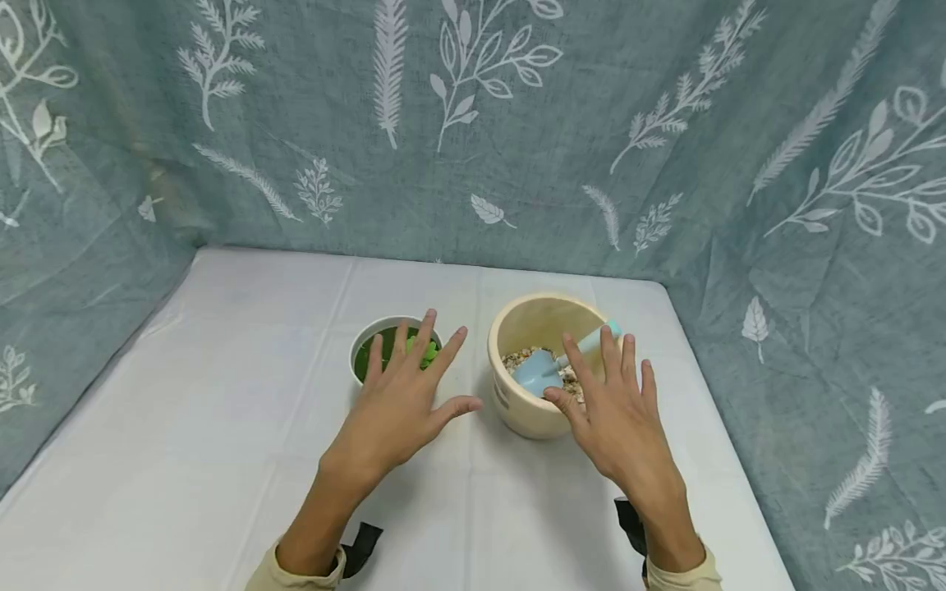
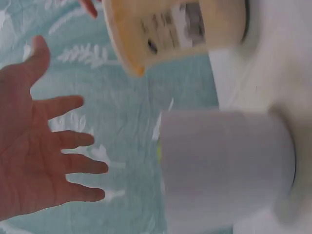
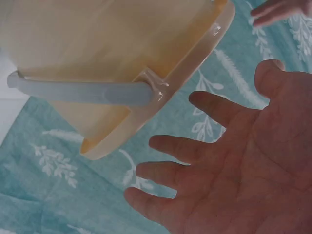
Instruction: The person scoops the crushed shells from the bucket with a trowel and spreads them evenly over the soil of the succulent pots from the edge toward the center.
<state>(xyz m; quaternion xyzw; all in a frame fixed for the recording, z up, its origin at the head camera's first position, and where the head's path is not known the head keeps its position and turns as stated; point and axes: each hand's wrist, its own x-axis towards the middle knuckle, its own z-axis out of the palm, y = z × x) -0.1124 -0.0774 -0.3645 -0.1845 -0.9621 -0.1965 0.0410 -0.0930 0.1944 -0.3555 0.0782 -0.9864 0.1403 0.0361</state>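
My left hand (image 1: 395, 406) is spread flat, fingers apart, over the near side of a round white pot (image 1: 360, 373). Bright green leaves (image 1: 430, 355) and a dark green surface show inside it. My right hand (image 1: 621, 419) is spread too, overlapping the near right side of a cream bucket (image 1: 528, 419) in the head view. In the bucket a light-blue hand shovel (image 1: 535, 372) lies on pebbly grit (image 1: 520, 358), its handle leaning to the right rim. Both wrist views show bare palms with nothing held. In the right wrist view a blue-grey handle (image 3: 97, 91) runs along the bucket.
A white cloth (image 1: 244, 394) covers the table. Grey-green curtains with white leaf prints (image 1: 473, 189) hang behind and at both sides. A black strap (image 1: 362, 548) sits at the left wrist, and the bucket's side carries a dark print (image 2: 187, 24).
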